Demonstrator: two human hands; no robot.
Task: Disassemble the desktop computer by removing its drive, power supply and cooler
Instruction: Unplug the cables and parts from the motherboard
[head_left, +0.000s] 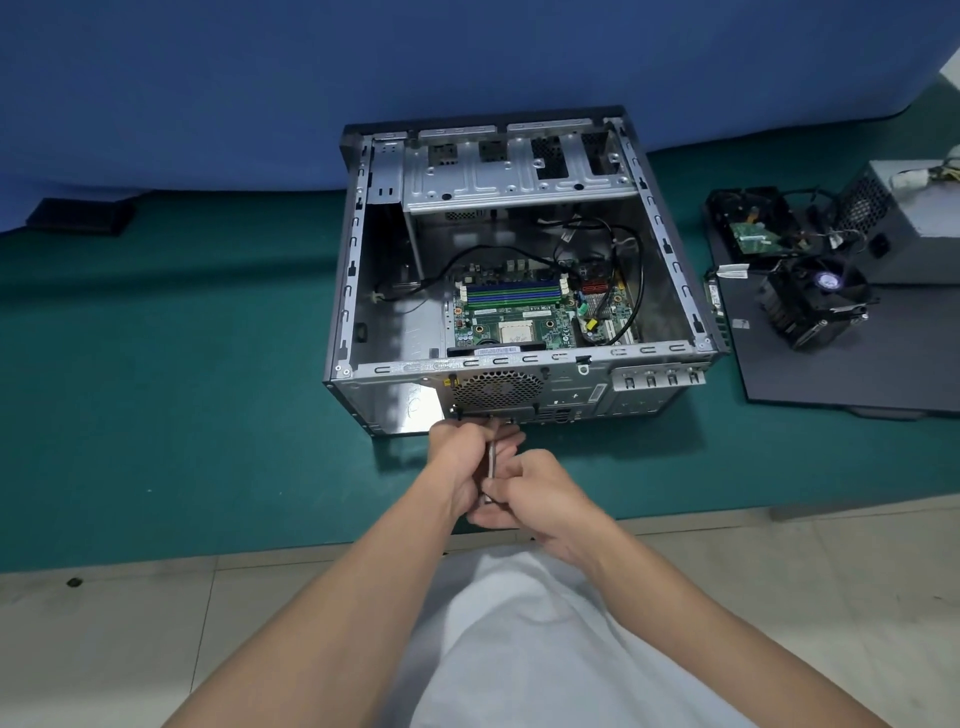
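On tool (490, 457), right hand (537, 491), apparently curled

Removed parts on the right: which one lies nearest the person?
The cooler, black with a round fan on top, resting on the dark side panel. The drive and grey power supply lie farther back.

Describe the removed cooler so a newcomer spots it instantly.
Find the open computer case on the green mat, then look right to the flat dark panel beside it. The cooler sits on that panel's far end, nearest you of three removed parts. Unlike the flat drive and grey boxy power supply behind it, it is a black finned block topped by a round fan.
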